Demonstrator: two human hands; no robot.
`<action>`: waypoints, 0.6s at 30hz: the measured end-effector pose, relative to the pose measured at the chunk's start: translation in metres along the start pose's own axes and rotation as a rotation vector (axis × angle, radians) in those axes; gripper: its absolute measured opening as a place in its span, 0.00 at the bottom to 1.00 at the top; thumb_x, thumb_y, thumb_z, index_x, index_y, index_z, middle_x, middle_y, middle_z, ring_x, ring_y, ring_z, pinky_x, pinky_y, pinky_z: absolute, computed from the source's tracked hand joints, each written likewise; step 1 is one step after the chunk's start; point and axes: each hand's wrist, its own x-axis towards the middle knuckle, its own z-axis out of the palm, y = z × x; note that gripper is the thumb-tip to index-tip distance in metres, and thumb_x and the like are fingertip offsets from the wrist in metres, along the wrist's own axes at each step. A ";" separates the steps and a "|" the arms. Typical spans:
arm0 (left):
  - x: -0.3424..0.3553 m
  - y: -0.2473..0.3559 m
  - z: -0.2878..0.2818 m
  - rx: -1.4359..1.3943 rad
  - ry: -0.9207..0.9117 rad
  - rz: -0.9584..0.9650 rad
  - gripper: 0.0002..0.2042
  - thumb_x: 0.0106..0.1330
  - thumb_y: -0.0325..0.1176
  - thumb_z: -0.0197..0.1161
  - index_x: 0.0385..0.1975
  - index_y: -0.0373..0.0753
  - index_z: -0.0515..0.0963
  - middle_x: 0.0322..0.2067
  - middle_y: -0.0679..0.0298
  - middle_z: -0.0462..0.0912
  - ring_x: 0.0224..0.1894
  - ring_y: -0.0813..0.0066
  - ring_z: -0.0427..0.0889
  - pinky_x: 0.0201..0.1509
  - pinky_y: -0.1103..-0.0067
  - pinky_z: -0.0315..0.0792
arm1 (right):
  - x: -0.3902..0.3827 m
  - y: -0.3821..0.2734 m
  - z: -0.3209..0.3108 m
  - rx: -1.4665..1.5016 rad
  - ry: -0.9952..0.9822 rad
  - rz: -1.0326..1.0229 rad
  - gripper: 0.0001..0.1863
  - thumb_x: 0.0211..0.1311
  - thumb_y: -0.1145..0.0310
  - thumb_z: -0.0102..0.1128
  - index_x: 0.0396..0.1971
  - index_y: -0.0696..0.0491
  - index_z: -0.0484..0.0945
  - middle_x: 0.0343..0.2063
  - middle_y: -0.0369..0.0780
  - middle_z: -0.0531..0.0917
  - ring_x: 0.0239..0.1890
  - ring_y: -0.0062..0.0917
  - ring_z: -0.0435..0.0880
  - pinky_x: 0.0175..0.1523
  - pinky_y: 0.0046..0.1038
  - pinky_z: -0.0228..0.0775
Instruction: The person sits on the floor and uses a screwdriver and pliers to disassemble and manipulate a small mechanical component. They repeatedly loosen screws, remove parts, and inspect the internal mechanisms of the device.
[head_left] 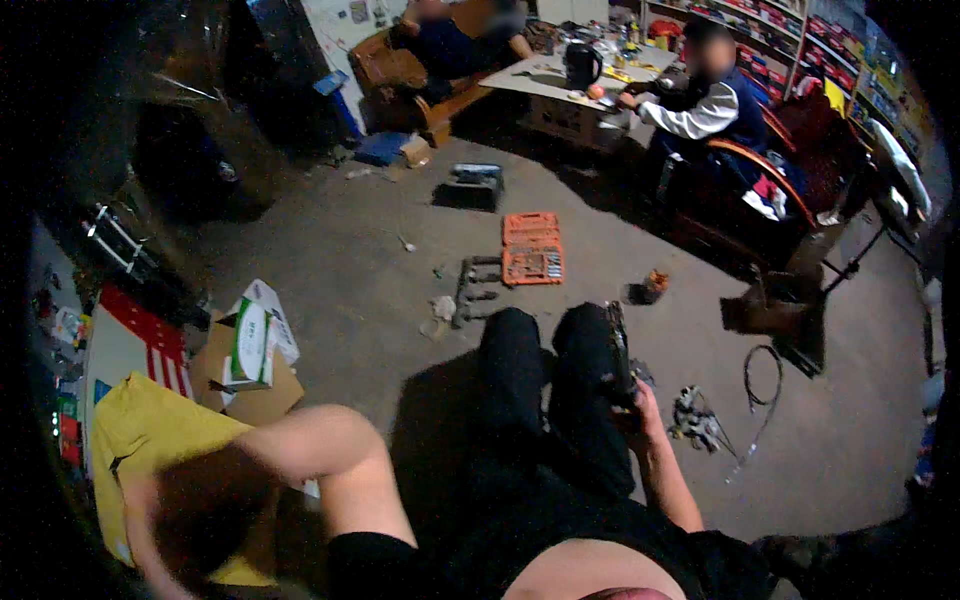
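My left hand (pixel 300 440) is smeared by motion at the lower left, over a yellow cloth or cover (pixel 140 415). Its fingers cannot be made out, and a dark blurred patch lies beside it. At my right thigh, my right hand (pixel 638 402) is closed round the lower end of a long, dark metal piece (pixel 618 345), which points away from me. Its exact kind does not show. My knees, in black trousers, are bent in front of me. Loose metal parts (pixel 697 418) lie on the floor right of my right hand.
Ahead lie an orange tool case (pixel 532 250), dark metal parts (pixel 475 290) and a black box (pixel 470 187). Cardboard boxes (pixel 250 350) stand left. On the right are a cable (pixel 765 375) and a brown box (pixel 775 310). One person (pixel 715 110) sits at a table (pixel 525 77), another on a bench (pixel 375 60).
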 end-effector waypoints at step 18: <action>-0.066 -0.079 0.046 0.123 -0.193 -0.291 0.13 0.61 0.36 0.55 0.39 0.34 0.72 0.36 0.57 0.75 0.34 0.70 0.75 0.43 0.77 0.69 | -0.005 -0.008 -0.035 -0.060 0.037 0.035 0.33 0.48 0.48 0.61 0.52 0.52 0.67 0.42 0.33 0.76 0.35 0.14 0.69 0.34 0.18 0.61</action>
